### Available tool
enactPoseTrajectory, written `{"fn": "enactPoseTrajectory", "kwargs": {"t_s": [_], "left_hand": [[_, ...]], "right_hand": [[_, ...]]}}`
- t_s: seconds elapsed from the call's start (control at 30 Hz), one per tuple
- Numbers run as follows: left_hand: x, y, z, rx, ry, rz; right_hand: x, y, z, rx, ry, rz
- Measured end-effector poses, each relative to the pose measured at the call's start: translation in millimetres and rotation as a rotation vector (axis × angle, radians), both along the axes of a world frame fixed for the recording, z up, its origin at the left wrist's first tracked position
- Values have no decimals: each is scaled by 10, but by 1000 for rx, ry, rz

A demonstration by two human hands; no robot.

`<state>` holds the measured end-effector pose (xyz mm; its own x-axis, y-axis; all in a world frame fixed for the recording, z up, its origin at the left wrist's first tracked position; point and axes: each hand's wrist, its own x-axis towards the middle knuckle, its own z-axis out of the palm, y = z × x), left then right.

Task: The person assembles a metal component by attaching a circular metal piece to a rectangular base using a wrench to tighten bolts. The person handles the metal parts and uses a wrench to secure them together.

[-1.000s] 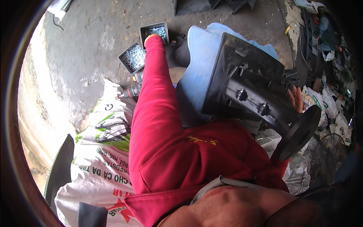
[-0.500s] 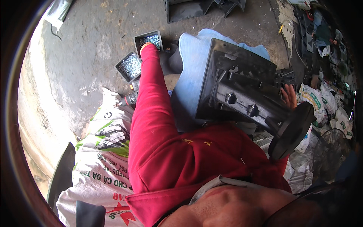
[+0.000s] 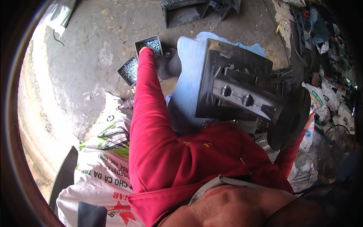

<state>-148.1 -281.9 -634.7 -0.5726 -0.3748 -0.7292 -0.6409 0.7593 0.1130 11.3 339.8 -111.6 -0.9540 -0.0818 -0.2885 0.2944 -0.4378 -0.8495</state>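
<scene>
My left hand point(image 3: 143, 50) reaches into a black bin point(image 3: 137, 44) of long bluish screws; its fingers are hidden by the sleeve and the bin. Beside it stands a second black bin point(image 3: 121, 76) of small silvery hardware. A black plastic assembly rests across my lap on a light-blue cloth point(image 3: 189, 56). It has a square plate point(image 3: 234, 53), a thick hollow arm point(image 3: 236, 96) with two round bosses, and a dark round disc point(image 3: 289, 125) at its end. My right hand point(image 3: 311, 119) is at the disc's right edge, mostly hidden behind it, so its grip cannot be made out.
A power drill point(image 3: 127, 103) lies left of my left forearm, by a printed white sack point(image 3: 94, 170). More black plastic parts point(image 3: 185, 15) lie on the floor ahead. White bags point(image 3: 315, 98) and a wire fan guard point(image 3: 336, 134) are at the right.
My right hand has moved right and nearer to me, from beside the arm to the disc's edge. The disc has swung slightly up and left. My left hand stays at the screw bin.
</scene>
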Motion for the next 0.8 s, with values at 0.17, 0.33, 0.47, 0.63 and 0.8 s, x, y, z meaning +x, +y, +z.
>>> {"fn": "enactPoseTrajectory", "kwargs": {"t_s": [0.17, 0.33, 0.47, 0.63, 0.8], "left_hand": [[196, -310, 198, 235, 102, 484], [473, 56, 2045, 1212, 583, 881], [1202, 503, 3705, 1283, 760, 810], [2110, 1257, 4911, 1095, 605, 138], [2425, 2306, 4839, 482, 1066, -619]], "right_hand": [[62, -616, 459, -171, 172, 557], [256, -1124, -193, -339, 180, 1220], [388, -2068, -320, -546, -336, 732], [478, -2404, -679, -861, -662, 624], [605, -2435, -781, -1068, -714, 570]]}}
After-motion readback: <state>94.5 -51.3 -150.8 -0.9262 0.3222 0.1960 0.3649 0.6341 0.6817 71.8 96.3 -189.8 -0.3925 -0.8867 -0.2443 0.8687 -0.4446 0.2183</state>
